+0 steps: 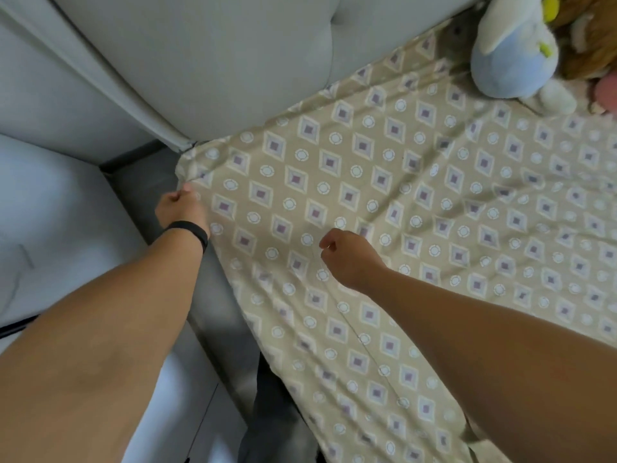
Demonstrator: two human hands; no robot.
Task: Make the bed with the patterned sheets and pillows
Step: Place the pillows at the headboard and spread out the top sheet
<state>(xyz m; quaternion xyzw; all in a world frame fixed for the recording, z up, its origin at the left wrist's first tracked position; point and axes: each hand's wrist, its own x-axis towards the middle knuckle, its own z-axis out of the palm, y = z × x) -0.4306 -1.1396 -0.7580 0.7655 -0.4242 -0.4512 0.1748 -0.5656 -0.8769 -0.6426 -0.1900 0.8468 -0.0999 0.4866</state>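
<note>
Beige patterned sheet [384, 202], left hand [180, 208] grip pinching its corner edge, right hand [347, 255] curled, empty, mid-sheet

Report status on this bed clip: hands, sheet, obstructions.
Left hand pinching patterned sheet edge near headboard corner. Right hand curled above sheet, apparently empty. Sheet spread, wrinkled. Plush toys on far corner.

My left hand [180, 208] hides its fingertips against the sheet [384, 202] edge, the soft toys [521, 51] are cut off at the top-right corner, and the sheet's near end blurs.
</note>
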